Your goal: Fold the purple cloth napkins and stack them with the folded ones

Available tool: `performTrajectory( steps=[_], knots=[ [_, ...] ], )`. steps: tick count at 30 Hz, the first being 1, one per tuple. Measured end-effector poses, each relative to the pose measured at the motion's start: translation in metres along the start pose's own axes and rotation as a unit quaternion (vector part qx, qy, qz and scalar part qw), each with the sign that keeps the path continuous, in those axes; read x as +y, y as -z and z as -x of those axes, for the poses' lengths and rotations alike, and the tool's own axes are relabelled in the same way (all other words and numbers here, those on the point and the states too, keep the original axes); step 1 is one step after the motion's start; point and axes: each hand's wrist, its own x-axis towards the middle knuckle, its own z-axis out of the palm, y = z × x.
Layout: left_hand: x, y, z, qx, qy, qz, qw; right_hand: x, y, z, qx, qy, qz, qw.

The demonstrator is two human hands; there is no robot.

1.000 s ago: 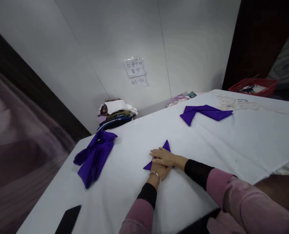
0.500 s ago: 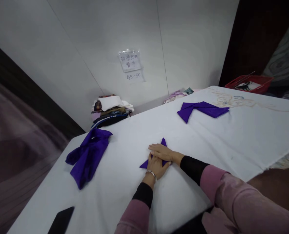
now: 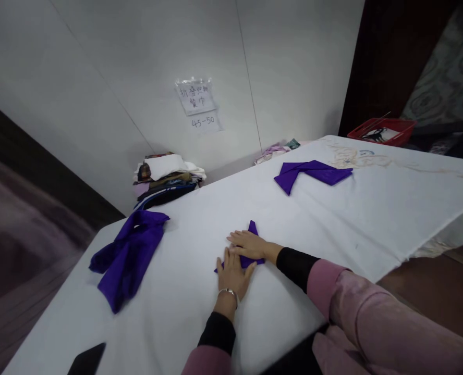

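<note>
A folded purple napkin (image 3: pixel 251 260) lies flat on the white-covered table (image 3: pixel 200 224), its corners pointing out from under my hands. My right hand (image 3: pixel 247 244) rests flat across its upper part, fingers stretched out to the left. Just below, my left hand (image 3: pixel 232 275), with a silver bracelet at the wrist, lies on the napkin's lower left with its fingers spread. The two hands are close together at the fingertips. Much of the napkin is hidden beneath them.
A loose purple cloth (image 3: pixel 132 255) lies at the left and a folded purple cloth (image 3: pixel 313 173) at the far right. Behind the table are piled fabrics (image 3: pixel 169 179) and a red basket (image 3: pixel 399 133) with scissors (image 3: pixel 376 135). A black flat object (image 3: pixel 86 360) lies at the near left.
My left hand has slid down and left from beneath my right hand, its fingers spreading over the napkin. My right hand stays on the upper part. The view has shifted slightly.
</note>
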Motion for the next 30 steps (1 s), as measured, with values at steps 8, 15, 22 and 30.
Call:
performTrajectory(
  steps=[8,15,22,30],
  knots=[
    [-0.027,-0.007,0.026,0.020,0.096,-0.012,0.995,-0.001,-0.002,-0.001,-0.016,0.018,0.088,0.996],
    [-0.036,0.009,0.036,-0.027,0.181,-0.020,0.983,-0.003,-0.003,0.001,-0.013,0.026,0.102,0.994],
    [0.008,0.035,-0.011,0.084,0.047,0.026,0.995,-0.004,-0.002,0.003,-0.007,0.050,0.130,0.990],
    [-0.001,0.011,-0.044,0.031,0.146,0.081,0.985,-0.003,-0.007,0.002,0.012,0.042,0.131,0.990]
  ],
)
